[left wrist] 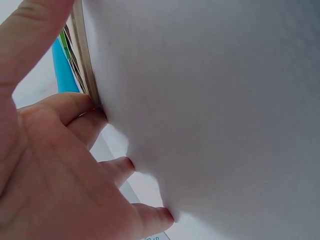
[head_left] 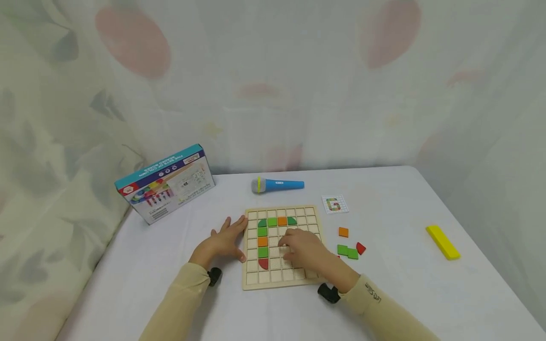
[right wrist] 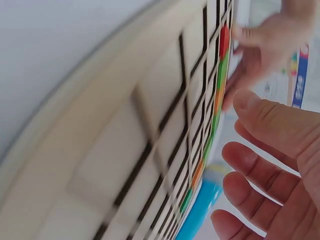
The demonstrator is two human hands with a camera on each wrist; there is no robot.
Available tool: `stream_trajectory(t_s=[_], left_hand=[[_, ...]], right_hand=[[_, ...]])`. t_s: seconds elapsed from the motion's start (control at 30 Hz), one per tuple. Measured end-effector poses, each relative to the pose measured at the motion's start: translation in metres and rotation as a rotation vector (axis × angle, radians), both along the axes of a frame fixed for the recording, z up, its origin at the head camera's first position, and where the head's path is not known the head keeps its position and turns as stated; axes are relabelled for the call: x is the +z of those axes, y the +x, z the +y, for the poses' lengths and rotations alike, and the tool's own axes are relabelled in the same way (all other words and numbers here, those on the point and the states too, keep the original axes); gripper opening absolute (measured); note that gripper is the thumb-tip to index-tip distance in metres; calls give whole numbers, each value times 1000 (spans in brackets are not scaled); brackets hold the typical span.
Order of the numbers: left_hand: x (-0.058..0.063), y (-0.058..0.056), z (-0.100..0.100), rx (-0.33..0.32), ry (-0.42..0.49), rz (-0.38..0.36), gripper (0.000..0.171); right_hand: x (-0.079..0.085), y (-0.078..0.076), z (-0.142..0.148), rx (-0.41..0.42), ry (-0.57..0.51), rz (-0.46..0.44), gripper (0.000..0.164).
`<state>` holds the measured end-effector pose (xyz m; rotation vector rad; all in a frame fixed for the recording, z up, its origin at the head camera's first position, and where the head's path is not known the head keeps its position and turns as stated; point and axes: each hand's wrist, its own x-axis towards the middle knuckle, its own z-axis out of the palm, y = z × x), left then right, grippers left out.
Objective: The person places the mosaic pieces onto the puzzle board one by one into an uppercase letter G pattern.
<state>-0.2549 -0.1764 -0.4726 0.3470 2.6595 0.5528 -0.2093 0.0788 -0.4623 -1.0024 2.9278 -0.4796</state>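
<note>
A wooden grid board [head_left: 275,276] lies on the white table with green, orange and red tiles in its cells. These run along an upper row and down a left column, ending in a red rounded tile [head_left: 263,264]. My left hand [head_left: 219,244] rests at the board's left edge, fingers spread; its thumb and index finger [left wrist: 75,106] touch the rim. Over the board's middle is my right hand [head_left: 307,248], fingers loosely bent. The right wrist view shows nothing between its thumb and fingers [right wrist: 245,155]. That hand hides some cells beneath it.
Right of the board lie an orange tile [head_left: 343,232], green tiles [head_left: 352,254] and a red tile [head_left: 360,248]. A pattern card [head_left: 335,204] and a blue toy microphone [head_left: 284,185] lie behind. A box [head_left: 170,184] stands back left; a yellow bar [head_left: 442,242] lies far right.
</note>
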Motion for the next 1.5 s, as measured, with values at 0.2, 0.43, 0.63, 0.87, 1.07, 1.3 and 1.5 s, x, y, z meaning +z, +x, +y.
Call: stream_trajectory(t_s=[0.2, 0.43, 0.63, 0.87, 1.07, 1.3, 1.5], left_hand=[[-1, -1, 0, -4, -23, 1, 119], [0, -1, 0, -16, -20, 5, 118], [-1, -2, -4, -23, -12, 17, 119], [-2, -4, -5, -14, -4, -2, 120], [-3, -4, -4, -22, 6, -11, 119], [-1, 0, -5, -14, 13, -10, 118], [2, 1, -2, -21, 34, -13, 117]], right_hand=[[-1, 0, 39, -89, -77, 16, 26], [-6, 4, 83, -241, -90, -14, 28], [-10, 9, 114, -315, -79, -13, 26], [-15, 13, 135, -371, -80, -53, 26], [-20, 16, 139, -391, -53, -119, 28], [-26, 15, 135, -386, -17, -119, 30], [-21, 13, 131, -370, -32, -39, 33]])
